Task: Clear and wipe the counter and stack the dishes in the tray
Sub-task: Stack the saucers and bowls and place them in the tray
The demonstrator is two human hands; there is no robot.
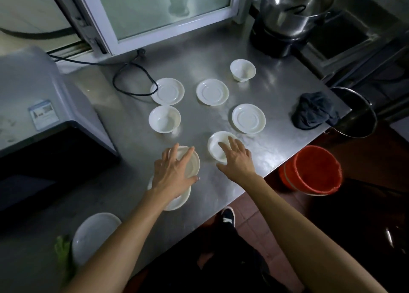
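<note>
2 hands are working low over the near edge of the steel worktop [132, 142] right now. Left hand [171, 173] is gripping a white saucer [193, 163], tilted, fingers curled over its far rim, thumb on the near rim, and it's hovering over a short stack of white dishes [179, 200] right beneath. Right hand [235, 157] is reaching w/ fingers spread and straight over a small white bowl [215, 147], fingertips at or just inside its rim; can't tell if they're touching yet, not closed on it.

Key relation: that bowl is lying straight ahead of the right hand, just right of the stack, so the right hand is clearly nearer. It's round, no long axis to worry about. Next move, I'd judge, is closing on the bowl and carrying it left to the stack.

Beyond: 3 more saucers, far-left [167, 91], far-middle [212, 91], right [248, 118], plus 2 bowls, 1 at left [164, 118], 1 at the back [242, 70]. All well apart, nothing blocking the reach.

Dark cloth [314, 111] is sitting near the right edge, handy for wiping. Black cable [135, 80] is looping beside the far-left saucer. Bigger white plate [93, 235] sits near-left, w/ something green beside it. Orange bucket [314, 170] is on the floor. Can't make out a tray for sure.
</note>
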